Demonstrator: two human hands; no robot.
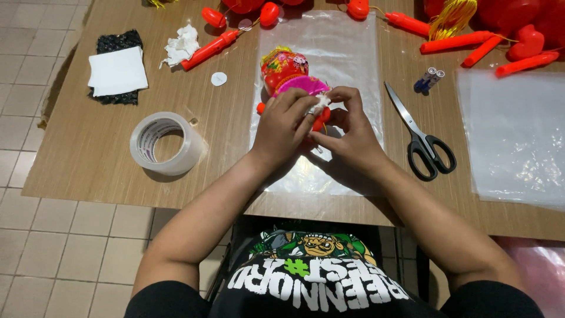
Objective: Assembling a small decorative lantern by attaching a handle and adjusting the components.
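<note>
Both your left hand (285,126) and right hand (347,126) have a closed pinch grip on the folded red-and-pink paper lantern (291,76) lying on the clear plastic sheet (353,53) mid-desk (82,147); pulling unevenly could tear its thin paper.

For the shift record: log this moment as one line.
left hand: grip on lantern | right hand: pinching white wad at lantern | under: plastic sheet | near: tape, scissors
</note>
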